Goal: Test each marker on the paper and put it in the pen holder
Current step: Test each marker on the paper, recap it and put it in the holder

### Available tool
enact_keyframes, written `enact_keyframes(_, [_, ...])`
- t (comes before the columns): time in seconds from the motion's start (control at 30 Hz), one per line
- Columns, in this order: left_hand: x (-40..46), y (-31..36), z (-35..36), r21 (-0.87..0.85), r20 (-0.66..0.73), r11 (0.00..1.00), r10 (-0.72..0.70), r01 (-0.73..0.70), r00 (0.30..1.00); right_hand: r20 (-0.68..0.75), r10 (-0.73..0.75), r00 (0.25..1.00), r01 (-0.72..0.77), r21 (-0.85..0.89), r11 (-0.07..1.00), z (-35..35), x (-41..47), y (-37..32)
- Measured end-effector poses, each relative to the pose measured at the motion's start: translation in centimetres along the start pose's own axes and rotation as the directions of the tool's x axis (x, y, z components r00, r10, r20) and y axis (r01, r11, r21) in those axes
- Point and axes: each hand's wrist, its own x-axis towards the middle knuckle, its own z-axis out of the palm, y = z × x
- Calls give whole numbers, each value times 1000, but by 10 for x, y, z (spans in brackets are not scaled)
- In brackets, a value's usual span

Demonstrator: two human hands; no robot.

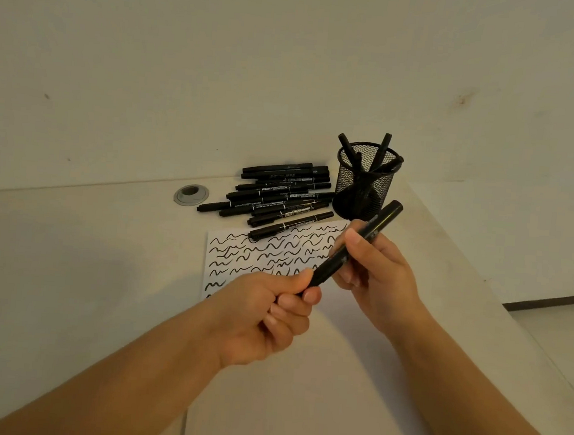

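My left fingers [302, 289] pinch the near cap of the black plastic marker [355, 245] while my right hand [373, 275] grips its barrel, ready for uncapping above the squiggle-covered white paper [241, 255].

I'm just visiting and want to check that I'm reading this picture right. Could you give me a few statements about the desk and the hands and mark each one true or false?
1. Both hands hold one marker. True: the right hand grips its barrel and the left hand pinches its lower end.
2. The pen holder is empty. False: several markers stand in it.
3. The paper carries black wavy lines. True.
4. The pile of markers lies to the right of the pen holder. False: it lies to the left of it.
5. One marker of the pile rests on the paper's top edge. True.
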Motion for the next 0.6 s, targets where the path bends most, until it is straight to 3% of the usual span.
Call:
enact_keyframes(0.07, [-1, 1, 1, 255, -157, 960, 157, -114, 975, -45, 1, 999, -4, -50, 999, 2, 0, 1])
enact_keyframes(0.1, [1, 1, 0, 505, -223, 843, 334, -185, 916, -79, 3, 997, -10, -82, 997, 3, 0, 2])
enact_keyframes(0.13, [2, 0, 0, 753, -219, 623, 541, -212, 812, -112, 8, 994, -19, -102, 995, 4, 0, 4])
enact_keyframes(0.17, [3, 0, -1, 920, -131, 346, 712, -183, 690, -145, 19, 989, -34, -106, 994, 7, 0, 5])
enact_keyframes(0.2, [4, -1, -2, 990, -7, 89, 804, -109, 594, -179, 30, 983, -50, -104, 993, 9, 0, 5])
enact_keyframes(0.23, [4, -1, -2, 996, 83, -94, 829, -10, 553, -211, 44, 977, -68, -106, 992, 11, 0, 5])
enact_keyframes(0.3, [4, -2, 0, 932, 192, -325, 816, 158, 545, -260, 72, 963, -106, -121, 987, 14, -1, 6])
enact_keyframes(0.33, [5, -4, 0, 894, 228, -395, 806, 211, 546, -277, 92, 957, -129, -117, 985, 15, -1, 6])
enact_keyframes(0.4, [6, -7, 0, 852, 283, -461, 804, 248, 523, -293, 132, 947, -163, -84, 983, 14, -2, 6])
enact_keyframes(0.47, [5, -8, -2, 903, 246, -392, 807, 177, 537, -280, 132, 951, -148, -36, 988, 12, -2, 4])
enact_keyframes(0.6, [5, -10, 1, 991, 109, -41, 804, -129, 585, -245, 91, 965, -105, -45, 993, 17, -3, 4])
